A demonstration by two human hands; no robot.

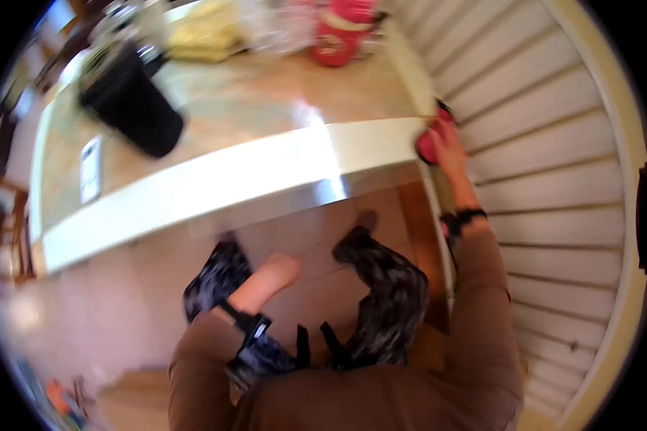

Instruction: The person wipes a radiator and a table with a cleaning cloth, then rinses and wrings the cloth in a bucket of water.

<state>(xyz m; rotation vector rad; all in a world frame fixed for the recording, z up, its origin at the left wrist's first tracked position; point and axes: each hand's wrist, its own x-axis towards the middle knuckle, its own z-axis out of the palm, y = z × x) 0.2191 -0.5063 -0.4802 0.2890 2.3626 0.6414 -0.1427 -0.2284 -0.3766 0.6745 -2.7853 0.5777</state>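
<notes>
Stands at a counter (194, 188), in brown sleeves (478, 287) and dark patterned trousers (392, 294). Stretches the right arm out to the side, with the right hand (451, 147) clamped on a red thing (426, 146) with black parts, just at the near right corner of the counter. Cannot name the red thing more closely, for the blur. Wears a black band (471, 215) on the right wrist. Holds the left hand (280, 271) low over the tiled floor (309, 305), between the legs as seen from above, fingers curled together in a loose fist. Wears a black watch (251, 327) on the left wrist, face turned up.

Faces, on the counter's left part, a black container (133, 104), with a phone (90, 169) lying flat near it, towards the front edge. Faces too, along the back, a yellow bag (205, 29), a clear bag (277, 25) beside it and a red bottle (338, 36) further right. Has pale slats (539, 194) close by on the right, beyond the right arm
</notes>
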